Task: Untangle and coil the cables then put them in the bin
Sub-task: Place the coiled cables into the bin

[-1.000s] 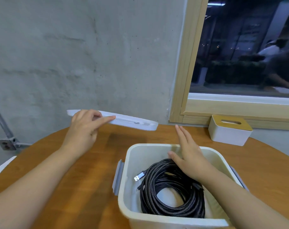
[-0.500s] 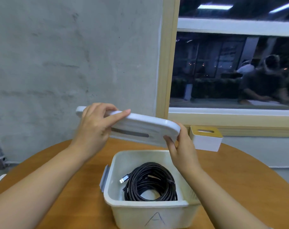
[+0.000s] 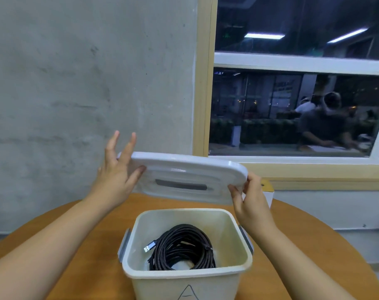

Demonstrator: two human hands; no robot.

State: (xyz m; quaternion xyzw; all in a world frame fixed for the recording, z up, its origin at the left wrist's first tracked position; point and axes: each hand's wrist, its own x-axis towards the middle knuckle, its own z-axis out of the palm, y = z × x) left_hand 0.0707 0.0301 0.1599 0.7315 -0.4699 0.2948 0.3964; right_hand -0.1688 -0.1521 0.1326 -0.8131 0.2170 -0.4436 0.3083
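Lid now hovering over bin; left hand loosening, fingers straightening; right hand pinching its corner; cables coiled inside, closing coming.

Two bare forearms reach in from the lower corners, uncovered from elbow to wrist, with no sleeve edge showing in view. The left hand and the right hand wear no glove, ring, watch or band. The fingers are slim, with short, plain, unpainted nails.
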